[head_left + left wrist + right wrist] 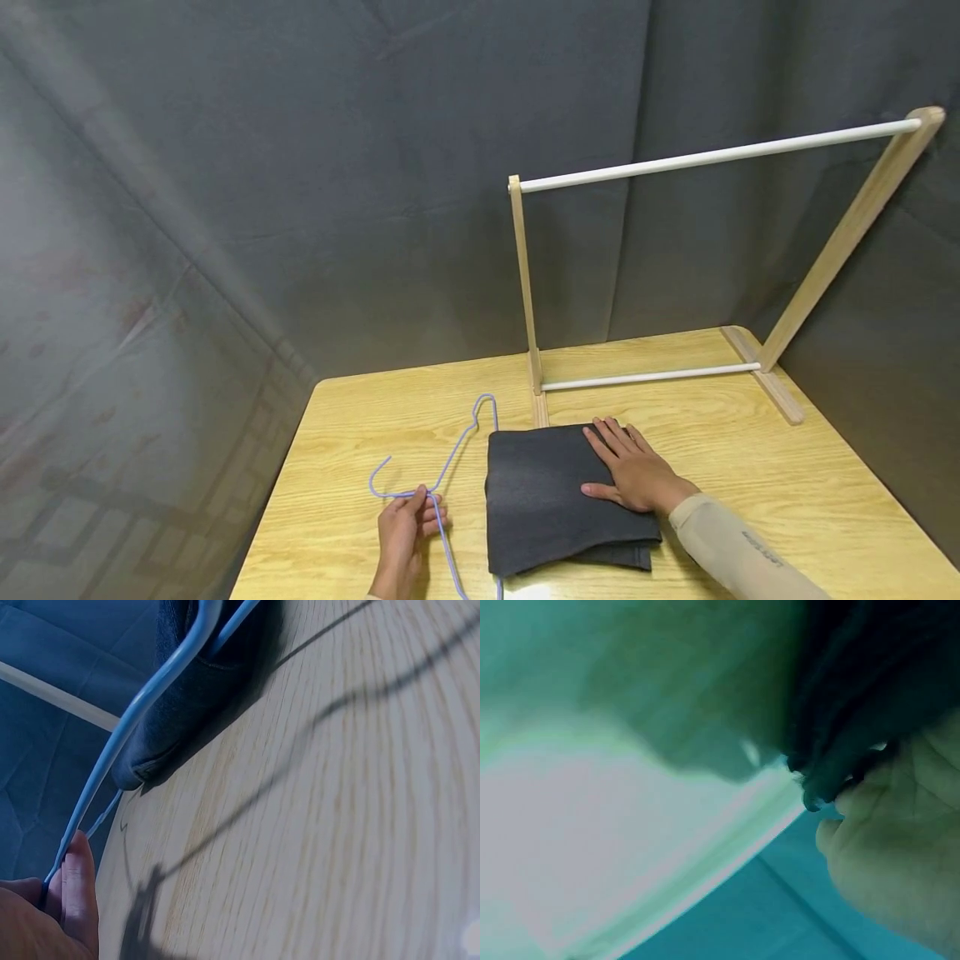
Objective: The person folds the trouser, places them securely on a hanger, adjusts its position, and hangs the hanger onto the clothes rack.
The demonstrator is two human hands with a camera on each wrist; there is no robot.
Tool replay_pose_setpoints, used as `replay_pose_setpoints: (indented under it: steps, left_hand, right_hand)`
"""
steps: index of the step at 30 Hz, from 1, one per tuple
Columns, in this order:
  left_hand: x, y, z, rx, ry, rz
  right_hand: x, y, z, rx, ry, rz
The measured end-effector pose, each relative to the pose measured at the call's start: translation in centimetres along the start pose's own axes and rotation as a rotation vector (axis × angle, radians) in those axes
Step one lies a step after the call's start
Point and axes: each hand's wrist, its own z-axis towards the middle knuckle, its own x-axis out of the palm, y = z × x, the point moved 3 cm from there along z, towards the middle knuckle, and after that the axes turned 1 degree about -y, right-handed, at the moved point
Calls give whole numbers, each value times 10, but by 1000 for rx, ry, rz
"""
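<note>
A light-blue wire clothes hanger lies left of a folded dark cloth garment, its hook pointing left. My left hand pinches the hanger near the base of the hook, thumb on top. In the left wrist view the hanger wire rises from the fingers toward the dark cloth. The hanger's far side runs behind or into the garment's left edge, and that part is hidden. My right hand rests flat on the garment's right part, fingers spread. The right wrist view is blurred, showing the palm beside the cloth.
A rack with a white top bar, a lower white bar and wooden posts stands at the table's back right. The wooden table is enclosed by grey curtains.
</note>
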Motion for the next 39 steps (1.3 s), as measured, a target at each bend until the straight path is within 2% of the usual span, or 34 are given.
replay_pose_setpoints:
  steps: [5,9,11,17,19,21,24,27,31,34,39]
  left_hand:
    - [-1,-1,1,1,-4,48]
    - [0,-2,1,-13,10,29]
    - [-1,-2,2,-26,2,7]
    - [-2,2,1,-52,-27,-10]
    - [-2,2,-1,-53,-16,10]
    - [-2,2,-2,-44,-3,31]
    - [-3,0,-2,-25,2,55]
    - [-4,-1,1,-18,16,17]
    - [-5,1,3,-41,21,-45]
    - [-6,3,1,-50,8,-36]
    - [-4,3,0,-33,18,4]
  right_hand:
    - [2,16,-15,-177,-84,39]
    - [13,17,-26,-227,-131,-8]
    - [15,17,-25,-212,-128,-23]
    - [13,38,-15,-130,128,38]
    - [17,44,-15,-118,176,65]
    - [20,51,-15,-110,194,63]
    - [23,55,-14,-98,164,-6]
    - [21,64,-8,-104,142,-67]
    - [21,86,5,-135,176,-34]
    - [29,102,11,-159,215,-10]
    - [39,113,10,-143,196,-95]
